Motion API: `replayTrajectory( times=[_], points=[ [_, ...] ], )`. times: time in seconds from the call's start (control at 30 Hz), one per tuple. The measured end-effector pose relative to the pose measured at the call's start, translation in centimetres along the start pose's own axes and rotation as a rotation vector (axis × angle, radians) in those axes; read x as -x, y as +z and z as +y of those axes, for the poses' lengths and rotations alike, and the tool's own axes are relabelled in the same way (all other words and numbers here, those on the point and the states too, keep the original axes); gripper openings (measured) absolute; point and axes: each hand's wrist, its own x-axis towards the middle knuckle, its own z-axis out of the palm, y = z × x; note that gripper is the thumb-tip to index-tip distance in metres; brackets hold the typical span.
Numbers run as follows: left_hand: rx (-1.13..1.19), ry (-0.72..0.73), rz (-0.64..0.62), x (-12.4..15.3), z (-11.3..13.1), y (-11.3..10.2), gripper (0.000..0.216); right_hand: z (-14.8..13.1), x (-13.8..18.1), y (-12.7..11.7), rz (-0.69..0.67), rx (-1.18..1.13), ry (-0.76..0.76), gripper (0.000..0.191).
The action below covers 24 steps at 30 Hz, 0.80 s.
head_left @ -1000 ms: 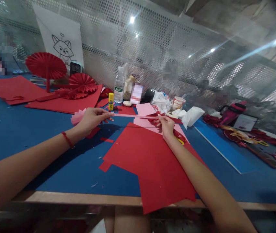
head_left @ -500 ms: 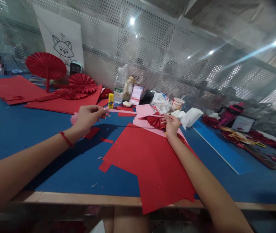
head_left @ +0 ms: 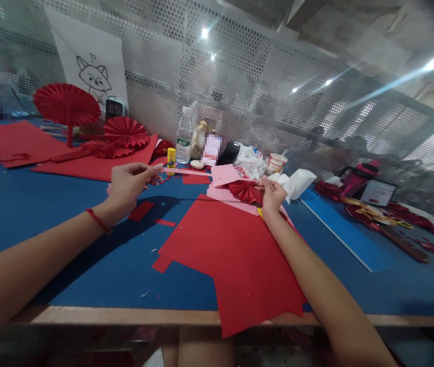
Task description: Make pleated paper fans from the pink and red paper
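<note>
A thin pink paper strip (head_left: 186,172) stretches nearly level above the table between my hands. My left hand (head_left: 130,187), with a red cord on the wrist, pinches its left end between thumb and fingers. The fingers of my right hand (head_left: 272,196) are closed on the other end. Just beside those fingers a pleated red paper fan (head_left: 245,191) lies over pink paper sheets (head_left: 223,175). Large red paper sheets (head_left: 236,250) spread below, partly covered by my right forearm. Something yellow (head_left: 260,213) shows in part beside my right wrist.
Behind my left hand stand a yellow glue stick (head_left: 171,159) and a water bottle (head_left: 184,140). Finished red paper fans (head_left: 66,104) lie and stand at the back left. A white plastic bag (head_left: 251,162), a cup (head_left: 277,163) and a blue board (head_left: 339,229) are towards the right.
My left hand has moved slightly left, so my hands are a little farther apart with the strip between them. The whole view has shifted slightly.
</note>
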Motion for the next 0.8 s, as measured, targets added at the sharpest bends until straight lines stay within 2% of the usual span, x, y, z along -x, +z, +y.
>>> replayTrajectory(
  times=[0.2, 0.33, 0.53, 0.8],
  points=[
    [0.089, -0.028, 0.027, -0.7, -0.4, -0.1, 0.023, 0.1, 0.0, -0.1, -0.033, -0.048, -0.023, 0.034],
    [0.109, 0.007, 0.023, -1.2, -1.0, -0.1, 0.024, 0.1, 0.0, -0.2, 0.007, -0.043, -0.054, 0.034],
    [0.125, 0.051, 0.097, -1.6, -1.3, -0.2, 0.027, 0.0, -0.1, -0.3, 0.081, -0.021, -0.092, 0.035],
    [0.170, 0.119, 0.152, -1.7, -1.2, -0.4, 0.019, -0.2, 0.1, -0.3, 0.061, 0.035, -0.135, 0.036]
  ],
)
